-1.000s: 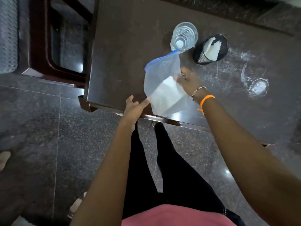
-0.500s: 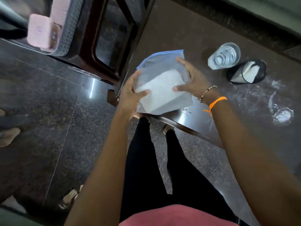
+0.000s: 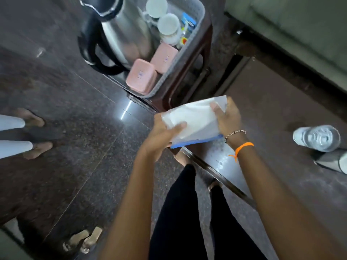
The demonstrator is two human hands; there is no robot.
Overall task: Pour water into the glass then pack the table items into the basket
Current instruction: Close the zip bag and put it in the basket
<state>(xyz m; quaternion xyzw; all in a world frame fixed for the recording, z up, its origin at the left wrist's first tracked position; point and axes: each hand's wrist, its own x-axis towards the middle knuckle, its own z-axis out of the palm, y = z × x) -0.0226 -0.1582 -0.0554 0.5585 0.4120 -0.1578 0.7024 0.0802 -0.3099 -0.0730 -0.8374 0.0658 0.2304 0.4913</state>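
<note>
A clear zip bag with a blue seal strip and white contents is held in the air over the dark table's left corner. My left hand grips its left end and my right hand grips its right end. The grey basket sits up and to the left on a dark wooden stool. It holds a steel kettle, two pink boxes, two white cups and small packets. The water glass stands on the table at the right edge.
A dark mesh holder with white contents is partly cut off beside the glass. Another person's feet stand on the granite floor at left. Sandals lie near the bottom. A green sofa edge runs behind the table.
Both hands took hold of the zip bag, lifted it off the table and carried it left toward the basket. The bag has turned, so its blue seal now faces me.
</note>
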